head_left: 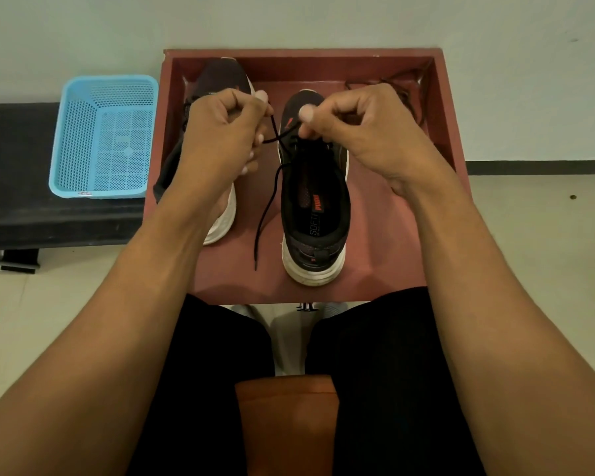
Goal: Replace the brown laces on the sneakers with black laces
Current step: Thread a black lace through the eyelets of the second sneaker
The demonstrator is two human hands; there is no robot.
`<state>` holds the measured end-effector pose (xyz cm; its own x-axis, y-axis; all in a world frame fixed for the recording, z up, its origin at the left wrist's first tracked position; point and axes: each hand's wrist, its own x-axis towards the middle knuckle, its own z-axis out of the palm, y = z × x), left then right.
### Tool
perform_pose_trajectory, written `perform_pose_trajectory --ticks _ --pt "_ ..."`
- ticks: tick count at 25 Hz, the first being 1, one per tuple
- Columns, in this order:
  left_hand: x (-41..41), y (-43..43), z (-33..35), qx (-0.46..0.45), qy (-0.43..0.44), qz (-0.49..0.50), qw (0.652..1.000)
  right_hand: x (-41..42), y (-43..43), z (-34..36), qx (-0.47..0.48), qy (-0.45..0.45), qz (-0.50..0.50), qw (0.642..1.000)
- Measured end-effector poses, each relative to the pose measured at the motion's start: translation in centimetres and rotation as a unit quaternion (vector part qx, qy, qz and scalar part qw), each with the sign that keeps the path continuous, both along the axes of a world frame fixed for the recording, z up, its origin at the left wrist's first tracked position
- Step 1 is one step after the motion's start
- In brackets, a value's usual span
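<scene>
I hold both my hands up over the red tray (444, 108). My hands are close but do not touch. My left hand (220, 135) has its fingers curled, and its thumb and finger pinch the black lace (264, 211). My right hand (361, 132) is curled too, and its fingertips pinch the same lace just by the holes of the right sneaker (318, 204). The lace makes a little cross between my two hands.

One loose end of the lace hangs down from the shoe and lies on the tray between the two shoes. The right sneaker stands flat, with its heel toward me. The left sneaker (222, 77) sits beside it, mostly hidden under my left hand and arm.

The brown laces (406, 89) lie in a pile in the far right corner of the tray, well apart from the shoes.

A blue basket (105, 139) sits on the dark bench (14, 173), just to the left of the tray.
</scene>
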<state>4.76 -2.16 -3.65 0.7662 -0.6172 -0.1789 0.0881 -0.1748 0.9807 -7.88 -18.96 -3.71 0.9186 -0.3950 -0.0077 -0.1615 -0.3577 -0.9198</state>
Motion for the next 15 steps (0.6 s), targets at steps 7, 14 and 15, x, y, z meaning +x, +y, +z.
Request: perform_pose_trajectory --ticks 7,14,15 --pt "-0.3 -0.1 -0.1 0.005 0.007 -0.012 1.0 0.4 -0.3 -0.8 -0.026 0.007 0.01 1.0" --pt "-0.5 -0.5 0.1 -0.03 0.055 -0.016 0.998 1.1 0.2 -0.5 -0.164 0.084 0.083 0.979" --pt "-0.4 -0.5 0.0 -0.03 0.057 -0.011 0.998 0.9 0.2 -0.5 -0.15 0.077 0.076 0.983"
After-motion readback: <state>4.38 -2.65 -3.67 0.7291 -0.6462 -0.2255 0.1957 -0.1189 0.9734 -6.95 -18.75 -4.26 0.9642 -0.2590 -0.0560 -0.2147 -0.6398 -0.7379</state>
